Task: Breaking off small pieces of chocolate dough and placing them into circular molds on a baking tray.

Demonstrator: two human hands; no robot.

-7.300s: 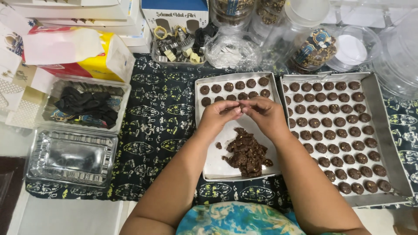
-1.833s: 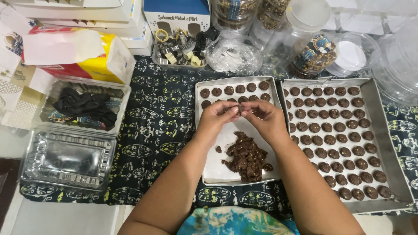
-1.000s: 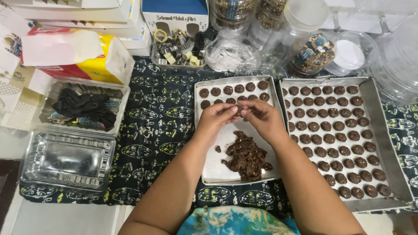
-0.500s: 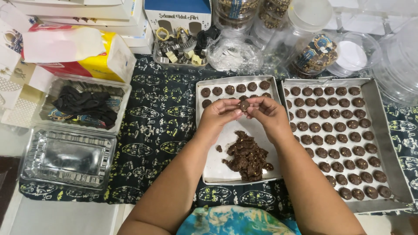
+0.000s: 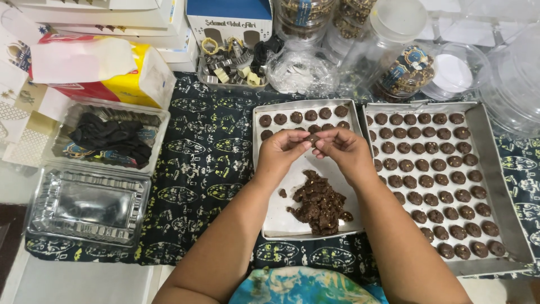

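My left hand [image 5: 281, 151] and right hand [image 5: 344, 151] pinch one small dough piece [image 5: 313, 139] between their fingertips above the far half of the small tray [image 5: 269, 219], whose near half holds the dough heap [image 5: 319, 204]. The dark patterned cloth [image 5: 208, 163] covers the table. The full tray [image 5: 488, 152] lies along its right edge, clear boxes [image 5: 84, 205] along the left.

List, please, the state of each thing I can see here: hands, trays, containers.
Left hand: pinching a small dough piece.
Right hand: pinching the same piece.
Left tray: partly filled, dough heap on it.
Right tray: nearly full of dough rounds.
Clear clamshell box: empty.
Plastic tub: holds a black bundle.
Tissue box: open, tissue sticking out.
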